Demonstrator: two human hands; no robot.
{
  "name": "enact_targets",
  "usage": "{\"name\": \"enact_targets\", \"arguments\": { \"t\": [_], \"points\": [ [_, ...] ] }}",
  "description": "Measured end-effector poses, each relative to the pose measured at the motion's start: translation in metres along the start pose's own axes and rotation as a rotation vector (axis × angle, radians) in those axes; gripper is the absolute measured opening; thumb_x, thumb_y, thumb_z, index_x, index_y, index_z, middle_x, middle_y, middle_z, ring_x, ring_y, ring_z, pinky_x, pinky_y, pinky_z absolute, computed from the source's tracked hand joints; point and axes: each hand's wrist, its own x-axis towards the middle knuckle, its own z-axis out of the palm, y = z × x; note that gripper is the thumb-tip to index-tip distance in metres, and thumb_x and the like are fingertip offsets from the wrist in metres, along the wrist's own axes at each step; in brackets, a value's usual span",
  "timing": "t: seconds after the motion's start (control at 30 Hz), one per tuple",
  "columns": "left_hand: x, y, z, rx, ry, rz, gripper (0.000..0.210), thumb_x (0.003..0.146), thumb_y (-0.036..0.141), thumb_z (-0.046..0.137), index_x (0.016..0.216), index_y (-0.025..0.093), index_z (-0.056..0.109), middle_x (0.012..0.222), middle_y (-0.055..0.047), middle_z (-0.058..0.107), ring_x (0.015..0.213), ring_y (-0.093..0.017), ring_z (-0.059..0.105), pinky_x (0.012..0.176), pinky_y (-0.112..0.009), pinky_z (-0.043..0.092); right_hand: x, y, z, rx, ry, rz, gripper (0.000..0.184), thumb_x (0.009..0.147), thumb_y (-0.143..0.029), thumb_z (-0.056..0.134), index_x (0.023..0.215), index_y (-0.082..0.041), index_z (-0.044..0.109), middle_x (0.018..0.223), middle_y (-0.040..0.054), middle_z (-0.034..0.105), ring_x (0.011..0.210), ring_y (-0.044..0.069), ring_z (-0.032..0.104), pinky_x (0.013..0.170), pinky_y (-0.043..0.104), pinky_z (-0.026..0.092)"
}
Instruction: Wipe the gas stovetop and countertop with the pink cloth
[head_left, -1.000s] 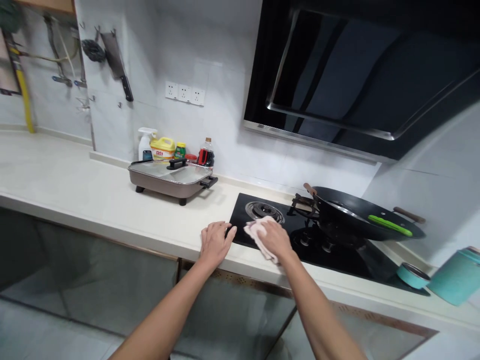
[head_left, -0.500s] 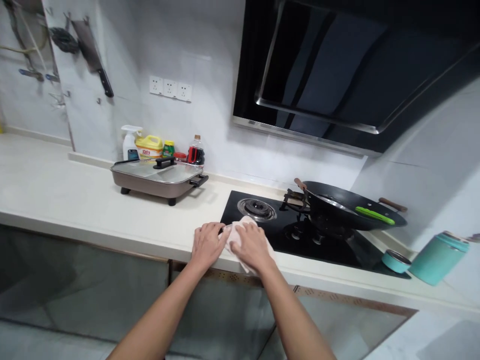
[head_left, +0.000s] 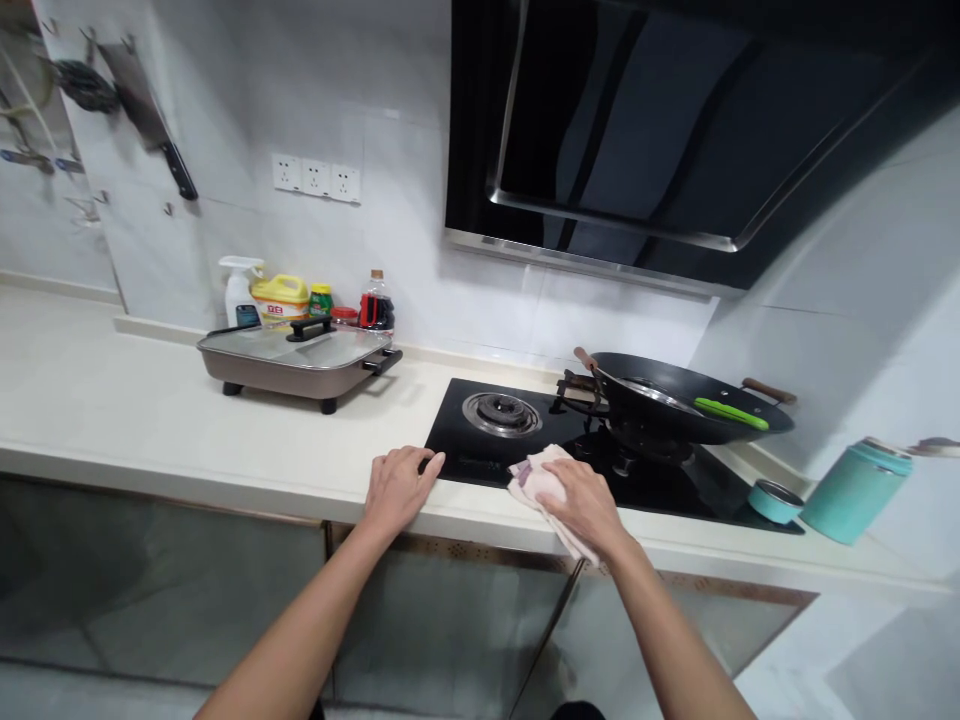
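Note:
My right hand (head_left: 583, 497) presses a pale pink cloth (head_left: 541, 482) against the front edge of the black cooktop (head_left: 469, 463). Part of the cloth hangs over the counter edge beneath my wrist. To the left, my left hand (head_left: 400, 487) rests on the white counter (head_left: 292, 455) with fingers spread, near the cooktop's front left corner, holding nothing. Behind the cloth lies a round coil burner (head_left: 502, 414). A black wok (head_left: 675, 400) with wooden handles sits over the right burner, a bright green handle (head_left: 731, 413) lying inside it.
A lidded electric pan (head_left: 296, 372) stands on the counter at left, with a spray bottle (head_left: 240, 295), a yellow jug (head_left: 281, 298) and a dark-liquid bottle (head_left: 377, 305) behind. At right are a turquoise flask (head_left: 857, 492) and its cup (head_left: 775, 502). A range hood (head_left: 675, 130) hangs above.
My right hand has slid the cloth rightward along the cooktop's front edge. My left hand has come away from the cloth and stays on the counter. The view has shifted slightly right.

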Motion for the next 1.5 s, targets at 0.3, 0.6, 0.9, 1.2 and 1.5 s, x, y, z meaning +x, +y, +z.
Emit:
{"name": "enact_targets", "arguments": {
  "t": [0.3,0.6,0.9,1.2,1.5],
  "points": [
    [-0.001,-0.003,0.003,0.019,0.005,0.023,0.038,0.104,0.048,0.046,0.106,0.024,0.075,0.116,-0.007,0.077,0.114,-0.028,0.065,0.100,-0.044,0.040,-0.049,0.098,-0.017,-0.221,0.042,0.264,0.053,0.097,-0.055,0.042,0.136,-0.028,0.065,0.143,0.0089,0.062,0.125,0.033,0.056,0.101,0.047,0.045],
    [-0.001,-0.001,0.010,0.045,0.051,0.052,0.036,0.104,0.049,0.050,0.104,0.023,0.076,0.113,-0.007,0.076,0.110,-0.028,0.065,0.099,-0.045,0.040,-0.044,0.158,-0.041,-0.306,-0.056,0.676,0.070,0.098,-0.060,0.024,0.146,-0.020,0.056,0.153,0.0187,0.050,0.138,0.044,0.047,0.107,0.060,0.039],
    [0.000,-0.003,0.016,0.043,0.095,0.074,0.037,0.103,0.050,0.052,0.105,0.022,0.076,0.113,-0.008,0.076,0.110,-0.029,0.065,0.099,-0.046,0.040,-0.034,0.060,-0.018,-0.333,-0.052,0.396,0.057,0.099,-0.051,0.033,0.139,-0.018,0.057,0.143,0.0181,0.057,0.131,0.036,0.049,0.103,0.054,0.039],
    [-0.002,0.000,0.010,0.056,0.058,0.063,0.038,0.102,0.051,0.050,0.106,0.023,0.076,0.115,-0.008,0.076,0.112,-0.028,0.065,0.100,-0.045,0.041,0.012,-0.071,0.001,-0.118,-0.088,-0.013,0.041,0.097,-0.042,0.048,0.129,-0.021,0.061,0.136,0.0160,0.061,0.128,0.033,0.047,0.103,0.050,0.036],
    [0.002,-0.009,0.007,0.012,0.036,0.022,0.042,0.105,0.049,0.042,0.127,0.024,0.068,0.129,-0.009,0.073,0.121,-0.028,0.063,0.104,-0.045,0.041,0.048,-0.162,0.026,0.056,-0.052,-0.370,0.041,0.101,-0.048,0.048,0.132,-0.022,0.059,0.137,0.0105,0.063,0.131,0.026,0.049,0.111,0.046,0.036]
  ]
}}
